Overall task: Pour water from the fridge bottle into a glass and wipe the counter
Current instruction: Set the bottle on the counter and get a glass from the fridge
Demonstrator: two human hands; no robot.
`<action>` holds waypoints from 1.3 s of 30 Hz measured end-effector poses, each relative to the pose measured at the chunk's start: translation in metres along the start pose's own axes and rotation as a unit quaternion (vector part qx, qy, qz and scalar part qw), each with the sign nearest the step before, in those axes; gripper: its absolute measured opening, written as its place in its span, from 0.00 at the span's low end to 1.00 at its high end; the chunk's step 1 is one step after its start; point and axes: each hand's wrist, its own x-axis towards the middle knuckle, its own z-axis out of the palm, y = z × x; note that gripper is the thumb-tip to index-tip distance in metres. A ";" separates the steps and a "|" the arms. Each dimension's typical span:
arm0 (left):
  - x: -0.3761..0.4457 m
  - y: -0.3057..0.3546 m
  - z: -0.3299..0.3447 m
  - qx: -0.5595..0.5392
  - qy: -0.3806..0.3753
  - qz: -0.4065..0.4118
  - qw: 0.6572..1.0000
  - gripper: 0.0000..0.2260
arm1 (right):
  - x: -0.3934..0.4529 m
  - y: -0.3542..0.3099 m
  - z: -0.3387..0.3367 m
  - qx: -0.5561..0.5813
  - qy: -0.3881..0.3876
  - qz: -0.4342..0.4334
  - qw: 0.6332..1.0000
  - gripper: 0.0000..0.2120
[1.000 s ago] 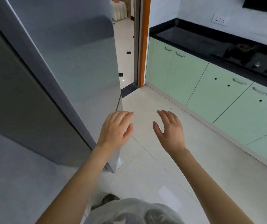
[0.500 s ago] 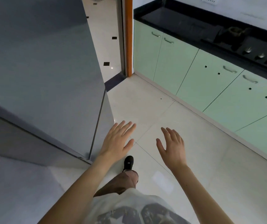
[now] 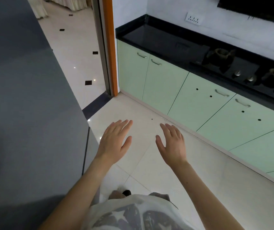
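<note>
left hand and right hand spread, empty, fridge edge left, counter right

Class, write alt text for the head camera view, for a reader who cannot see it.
A person's left hand and right hand hover open and empty, palms down, above a pale tiled floor. A grey fridge stands closed on the left. On the right, green cabinets carry a black counter with a gas stove; a doorway lies ahead.
</note>
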 end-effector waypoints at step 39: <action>0.597 -0.182 0.058 0.017 -0.023 0.006 1.000 0.22 | 0.595 0.085 0.097 -0.014 -0.016 0.001 1.000 0.25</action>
